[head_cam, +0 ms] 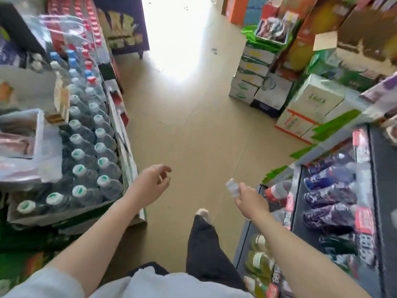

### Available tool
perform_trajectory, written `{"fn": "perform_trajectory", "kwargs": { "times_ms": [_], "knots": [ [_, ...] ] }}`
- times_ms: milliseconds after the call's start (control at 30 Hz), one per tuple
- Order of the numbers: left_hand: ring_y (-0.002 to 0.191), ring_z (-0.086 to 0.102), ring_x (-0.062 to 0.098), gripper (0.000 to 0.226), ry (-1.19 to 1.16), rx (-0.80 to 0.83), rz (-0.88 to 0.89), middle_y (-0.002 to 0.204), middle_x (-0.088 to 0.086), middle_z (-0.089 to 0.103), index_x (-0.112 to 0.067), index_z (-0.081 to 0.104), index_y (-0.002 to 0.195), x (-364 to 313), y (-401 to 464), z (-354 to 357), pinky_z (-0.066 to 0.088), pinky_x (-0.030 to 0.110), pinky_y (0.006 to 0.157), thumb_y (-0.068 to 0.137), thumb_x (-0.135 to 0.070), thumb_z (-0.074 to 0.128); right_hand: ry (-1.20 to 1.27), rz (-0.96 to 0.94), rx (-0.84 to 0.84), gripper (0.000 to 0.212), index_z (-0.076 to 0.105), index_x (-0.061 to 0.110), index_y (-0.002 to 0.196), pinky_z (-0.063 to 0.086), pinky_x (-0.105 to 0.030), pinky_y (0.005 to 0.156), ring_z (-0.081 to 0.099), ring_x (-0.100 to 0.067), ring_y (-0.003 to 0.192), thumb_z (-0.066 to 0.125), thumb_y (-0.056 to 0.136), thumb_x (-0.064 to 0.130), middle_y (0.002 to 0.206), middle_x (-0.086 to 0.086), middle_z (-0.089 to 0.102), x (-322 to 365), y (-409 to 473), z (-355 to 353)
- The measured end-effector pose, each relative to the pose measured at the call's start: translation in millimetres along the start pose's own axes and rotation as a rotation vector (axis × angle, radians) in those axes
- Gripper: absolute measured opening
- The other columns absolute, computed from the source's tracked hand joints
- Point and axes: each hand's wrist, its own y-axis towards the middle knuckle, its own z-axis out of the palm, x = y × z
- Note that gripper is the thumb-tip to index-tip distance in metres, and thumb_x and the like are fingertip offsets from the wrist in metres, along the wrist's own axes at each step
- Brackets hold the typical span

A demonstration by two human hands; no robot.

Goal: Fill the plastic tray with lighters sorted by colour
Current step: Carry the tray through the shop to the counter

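Observation:
My right hand (250, 198) is closed around a small, pale, translucent plastic item (232, 188) that sticks out above the fingers; motion blur hides what it is. My left hand (153, 182) hangs over the shop floor with the fingers loosely curled and apart, holding nothing. No lighters and no plastic tray can be made out in the head view. Both arms reach forward over the aisle.
A tan floor aisle (189, 130) runs ahead between shelves. Shrink-wrapped water bottles (90, 147) are stacked on the left. Cartons (253, 82) and a green-and-white box stack stand at the right, with a shelf of dark packets (330, 203) beside my right arm. My leg and foot (203, 214) step forward.

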Motion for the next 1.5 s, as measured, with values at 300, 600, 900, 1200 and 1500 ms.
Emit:
{"fn": "perform_trajectory", "kwargs": {
  "times_ms": [300, 600, 900, 1200, 1500],
  "knots": [
    [0.077, 0.06, 0.013, 0.027, -0.014, 0.002, -0.245, 0.09, -0.003, 0.06, -0.012, 0.054, 0.117, 17, 195, -47, 0.051, 0.026, 0.072, 0.091, -0.018, 0.051, 0.097, -0.165, 0.009, 0.015, 0.037, 0.019, 0.078, 0.047, -0.04, 0.065, 0.054, -0.031, 0.077, 0.04, 0.09, 0.026, 0.084, -0.007, 0.054, 59, 233, -122],
    [0.066, 0.052, 0.005, 0.021, -0.03, -0.049, -0.462, 0.081, -0.004, 0.058, -0.012, 0.056, 0.11, 94, 373, -120, 0.035, 0.016, 0.052, 0.092, -0.019, 0.048, 0.076, -0.402, 0.035, 0.012, 0.039, 0.02, 0.082, 0.038, -0.033, 0.06, 0.057, -0.032, 0.084, 0.048, 0.088, 0.023, 0.095, -0.011, 0.062, 195, 452, -190],
    [0.069, 0.051, 0.001, 0.024, -0.026, -0.122, -0.399, 0.086, -0.003, 0.057, -0.012, 0.056, 0.113, 135, 570, -245, 0.035, 0.011, 0.056, 0.091, -0.018, 0.05, -0.109, -0.378, 0.095, 0.014, 0.045, 0.014, 0.097, 0.031, -0.029, 0.057, 0.054, -0.027, 0.083, 0.039, 0.092, 0.025, 0.107, -0.009, 0.06, 309, 648, -254],
    [0.08, 0.058, 0.01, 0.021, -0.086, -0.268, -0.383, 0.092, -0.002, 0.062, -0.019, 0.058, 0.109, 168, 764, -338, 0.047, 0.028, 0.073, 0.088, -0.019, 0.053, -0.237, -0.415, 0.146, 0.018, 0.046, 0.012, 0.103, 0.035, -0.029, 0.061, 0.057, -0.03, 0.095, 0.041, 0.091, 0.024, 0.109, -0.01, 0.059, 401, 865, -314],
    [0.083, 0.058, 0.011, 0.019, -0.163, -0.359, -0.668, 0.098, -0.002, 0.062, -0.021, 0.058, 0.107, 230, 883, -416, 0.047, 0.026, 0.07, 0.09, -0.02, 0.05, -0.239, -0.72, 0.155, 0.022, 0.044, 0.012, 0.108, 0.035, -0.031, 0.062, 0.055, -0.03, 0.093, 0.042, 0.092, 0.027, 0.107, -0.01, 0.057, 586, 1012, -408]
  ]
}}
